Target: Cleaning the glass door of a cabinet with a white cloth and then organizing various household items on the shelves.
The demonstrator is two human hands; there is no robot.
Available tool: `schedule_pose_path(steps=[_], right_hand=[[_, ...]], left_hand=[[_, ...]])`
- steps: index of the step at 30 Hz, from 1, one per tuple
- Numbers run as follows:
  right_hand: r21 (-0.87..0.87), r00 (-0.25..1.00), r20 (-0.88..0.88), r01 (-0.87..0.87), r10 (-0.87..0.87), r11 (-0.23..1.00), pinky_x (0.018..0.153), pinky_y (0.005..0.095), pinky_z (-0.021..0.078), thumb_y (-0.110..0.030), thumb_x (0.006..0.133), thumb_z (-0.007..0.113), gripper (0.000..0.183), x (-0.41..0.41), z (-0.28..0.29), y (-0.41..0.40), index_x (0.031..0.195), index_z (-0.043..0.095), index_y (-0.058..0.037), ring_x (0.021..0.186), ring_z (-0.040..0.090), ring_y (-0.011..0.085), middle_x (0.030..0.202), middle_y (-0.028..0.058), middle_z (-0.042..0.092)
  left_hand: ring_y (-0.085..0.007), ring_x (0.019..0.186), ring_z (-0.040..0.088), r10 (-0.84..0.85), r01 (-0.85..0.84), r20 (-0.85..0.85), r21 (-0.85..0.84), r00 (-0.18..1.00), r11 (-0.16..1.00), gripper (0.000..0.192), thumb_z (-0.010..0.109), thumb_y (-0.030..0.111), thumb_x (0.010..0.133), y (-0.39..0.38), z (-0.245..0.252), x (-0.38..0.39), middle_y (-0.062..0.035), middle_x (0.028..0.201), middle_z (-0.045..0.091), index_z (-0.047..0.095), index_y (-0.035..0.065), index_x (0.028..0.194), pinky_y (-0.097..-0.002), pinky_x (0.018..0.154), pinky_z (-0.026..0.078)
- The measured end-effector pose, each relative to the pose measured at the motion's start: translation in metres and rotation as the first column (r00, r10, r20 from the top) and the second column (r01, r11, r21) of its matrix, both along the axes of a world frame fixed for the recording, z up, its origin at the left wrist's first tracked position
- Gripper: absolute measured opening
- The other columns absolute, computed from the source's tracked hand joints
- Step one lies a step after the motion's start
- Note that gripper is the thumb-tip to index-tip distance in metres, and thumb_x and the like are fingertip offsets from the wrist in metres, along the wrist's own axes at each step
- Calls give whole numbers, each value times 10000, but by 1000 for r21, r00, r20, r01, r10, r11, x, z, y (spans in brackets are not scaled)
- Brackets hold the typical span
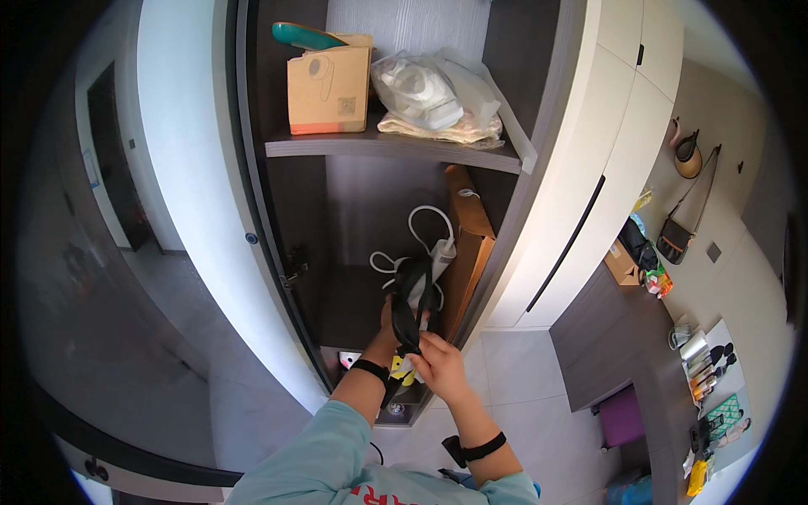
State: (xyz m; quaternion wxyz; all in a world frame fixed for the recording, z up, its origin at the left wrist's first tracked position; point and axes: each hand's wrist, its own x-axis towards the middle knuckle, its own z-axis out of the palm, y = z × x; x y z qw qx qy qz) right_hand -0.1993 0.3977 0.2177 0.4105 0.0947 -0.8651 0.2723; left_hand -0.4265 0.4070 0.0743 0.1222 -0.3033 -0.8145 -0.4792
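Observation:
A small black pouch or bag [407,309], apparently with a dark strap, is held in front of the open cabinet's lower compartment. My left hand [387,319] supports it from the left and is partly hidden behind it. The fingers of my right hand [435,366] pinch its lower end. Just beyond the pouch, a white power strip [443,252] with a looped white cable [413,214] leans near a brown cardboard folder or flat box [470,252]. What lies inside the pouch cannot be made out.
The shelf [391,150] above holds a cardboard box [328,91], a green-handled object [309,36] and plastic-bagged items [420,91]. Below my hands are yellow and white items [404,372]. A cabinet side panel [536,189] stands right; a desk [606,328] is farther right.

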Motion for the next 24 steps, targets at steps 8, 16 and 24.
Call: schedule_pose_path(steps=[8, 16, 24], right_hand=[[-45, 990, -106, 90, -95, 995, 706, 365, 506, -121, 796, 688, 279, -52, 5, 9, 1019, 612, 29, 817, 614, 363, 935, 186, 626], [-6, 895, 0, 446, -447, 895, 663, 418, 506, -242, 864, 607, 275, -112, -9, 22, 925, 622, 26, 764, 615, 373, 897, 191, 632], [-22, 676, 491, 640, -550, 768, 715, 441, 511, -294, 806, 641, 302, -147, -20, 46, 875, 659, 0, 832, 624, 390, 874, 228, 643]], left_hand=[[-325, 937, 605, -366, 367, -34, 65, 930, 928, 601, 726, 215, 709, -38, 48, 58, -173, 1037, 622, 477, 12, 1216, -381, 782, 485], [-369, 909, 601, -239, 215, -169, -152, 956, 965, 467, 700, 220, 724, -55, 26, 53, -199, 971, 624, 552, -10, 1103, -397, 766, 484], [-261, 767, 625, -321, 224, 342, 293, 883, 929, 293, 679, 142, 727, -73, 38, 54, -181, 853, 625, 619, -22, 962, -332, 682, 486]])
